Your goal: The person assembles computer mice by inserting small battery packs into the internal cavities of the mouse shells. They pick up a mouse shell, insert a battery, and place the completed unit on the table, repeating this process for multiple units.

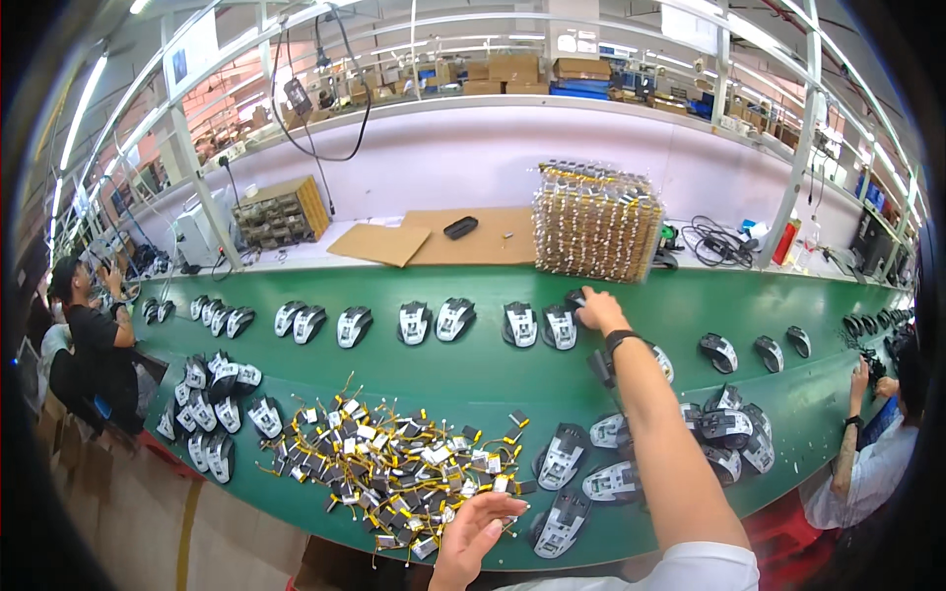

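In the head view our right hand [598, 310] reaches far across the green belt [473, 379], fingers grasping a dark mouse shell [574, 295] at the row's end (beside the stacked tray block [596, 222]). Our left hand [473, 537] hovers open, empty, touching the near edge of the wired-parts pile [394, 468], ready to pick.

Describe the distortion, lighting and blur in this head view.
Head view: fisheye bends the green conveyor belt and shelf frame into arcs, corners black; ceiling tube lights bright and even, shadows soft; left hand slightly blurred, right hand sharp.
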A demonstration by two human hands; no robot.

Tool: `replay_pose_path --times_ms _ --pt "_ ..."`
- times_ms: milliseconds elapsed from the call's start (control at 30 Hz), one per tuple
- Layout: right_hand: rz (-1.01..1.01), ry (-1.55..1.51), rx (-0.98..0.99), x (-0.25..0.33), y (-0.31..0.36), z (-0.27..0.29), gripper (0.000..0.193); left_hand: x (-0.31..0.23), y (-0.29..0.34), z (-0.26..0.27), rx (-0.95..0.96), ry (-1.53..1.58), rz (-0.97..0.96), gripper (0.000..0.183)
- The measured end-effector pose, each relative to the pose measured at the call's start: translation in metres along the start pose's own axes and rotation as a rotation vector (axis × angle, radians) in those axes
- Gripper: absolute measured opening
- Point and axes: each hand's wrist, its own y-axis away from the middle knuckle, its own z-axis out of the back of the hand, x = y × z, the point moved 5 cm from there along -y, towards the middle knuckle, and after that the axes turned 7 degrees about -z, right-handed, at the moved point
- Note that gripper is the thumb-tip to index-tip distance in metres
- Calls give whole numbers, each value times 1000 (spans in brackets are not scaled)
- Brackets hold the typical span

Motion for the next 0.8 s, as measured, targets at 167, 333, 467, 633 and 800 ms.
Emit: replay_pose_path --times_ms 167,333,467,633,800 --pt "528 -560 -178 18 63 65 59 8 -8 12 -185 148 90 53" --pt "1005 -345 210 85 329 69 65 25 -27 -6 -353 402 85 82" --pt "1136 -438 450 79 371 57 55 37 -15 -11 -408 576 190 80" --pt "768 -419 290 68 239 49 22 38 11 14 -407 855 106 75" --pt "867 -86 298 95 246 3 18 22 23 14 -384 904 46 81"
